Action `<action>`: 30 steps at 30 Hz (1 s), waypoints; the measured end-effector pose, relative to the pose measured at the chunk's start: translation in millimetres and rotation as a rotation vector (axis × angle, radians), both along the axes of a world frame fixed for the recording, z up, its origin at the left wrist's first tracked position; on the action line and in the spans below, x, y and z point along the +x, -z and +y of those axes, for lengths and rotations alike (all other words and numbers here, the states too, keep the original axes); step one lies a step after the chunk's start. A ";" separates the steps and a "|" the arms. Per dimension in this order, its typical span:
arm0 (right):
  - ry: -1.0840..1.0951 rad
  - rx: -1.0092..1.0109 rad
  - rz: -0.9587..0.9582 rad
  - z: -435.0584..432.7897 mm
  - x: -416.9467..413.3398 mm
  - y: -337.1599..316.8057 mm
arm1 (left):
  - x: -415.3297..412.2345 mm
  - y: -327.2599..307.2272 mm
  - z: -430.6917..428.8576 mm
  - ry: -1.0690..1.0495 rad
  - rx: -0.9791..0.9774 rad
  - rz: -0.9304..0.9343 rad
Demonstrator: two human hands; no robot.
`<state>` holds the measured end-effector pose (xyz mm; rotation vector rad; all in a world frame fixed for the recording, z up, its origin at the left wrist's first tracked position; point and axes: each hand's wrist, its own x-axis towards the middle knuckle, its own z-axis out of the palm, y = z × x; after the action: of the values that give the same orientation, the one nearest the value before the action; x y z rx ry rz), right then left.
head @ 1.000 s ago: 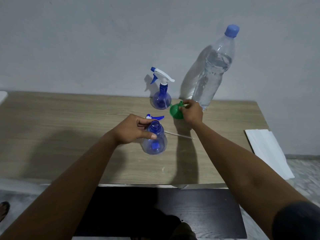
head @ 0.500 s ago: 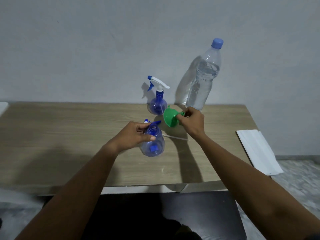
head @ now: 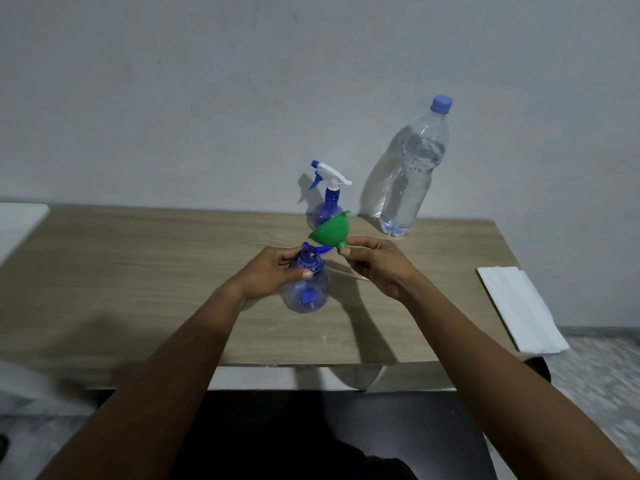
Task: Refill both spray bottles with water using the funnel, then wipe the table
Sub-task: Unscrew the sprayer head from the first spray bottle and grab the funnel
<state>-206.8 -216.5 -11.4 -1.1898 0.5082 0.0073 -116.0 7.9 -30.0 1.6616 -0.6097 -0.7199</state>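
Note:
An open blue spray bottle [head: 306,294] stands on the wooden table [head: 138,271], its neck uncapped. My left hand [head: 273,271] grips it around the neck. Its removed trigger head [head: 320,250] with a thin tube lies on the table just behind it. My right hand [head: 375,263] pinches the spout of a green funnel [head: 330,233], held tilted in the air just right of and above the open neck. A second spray bottle [head: 329,199] with a white and blue trigger stands at the back. A large clear water bottle [head: 412,178] with a blue cap stands to its right.
A folded white cloth [head: 519,306] lies at the table's right edge, overhanging the corner. A grey wall rises directly behind the table. A white surface [head: 17,223] shows at the far left. A dark panel lies below the table's front edge.
My right hand has lifted the green funnel from beside the back bottles and brought it toward the open bottle's neck. My left hand stays on that bottle.

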 end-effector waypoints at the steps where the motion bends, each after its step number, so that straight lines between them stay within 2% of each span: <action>1: -0.026 -0.024 0.015 1.0 0.8 -0.3 | 0.2 0.7 -0.2 0.000 -0.004 0.004; 5: -0.082 -0.013 0.030 4.2 1.9 -4.6 | 3.1 4.3 -1.2 -0.003 0.001 -0.007; 9: -0.081 -0.002 -0.044 7.2 4.0 -12.0 | 2.4 6.6 -1.0 -0.010 -0.017 -0.034; 11: -0.090 -0.089 -0.088 12.4 5.9 -16.4 | 1.5 8.3 -0.7 0.001 -0.033 -0.046; 13: -0.116 -0.266 -0.108 19.7 7.1 -21.4 | 0.5 9.5 -0.9 0.000 -0.037 -0.041; 15: -0.132 -0.330 -0.140 25.5 9.4 -22.4 | 0.6 10.7 -1.9 -0.005 -0.037 -0.044; 23: -0.186 -0.352 -0.188 35.0 14.8 -12.6 | 0.9 17.0 -3.3 -0.026 -0.043 0.067; 30: -0.251 -0.323 -0.207 36.6 14.1 -4.1 | 0.2 17.2 -2.8 -0.037 -0.042 0.056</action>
<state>-192.6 -179.9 -7.2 -1.5464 0.1779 0.0176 -115.9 5.1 -47.2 1.6054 -0.5494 -0.7195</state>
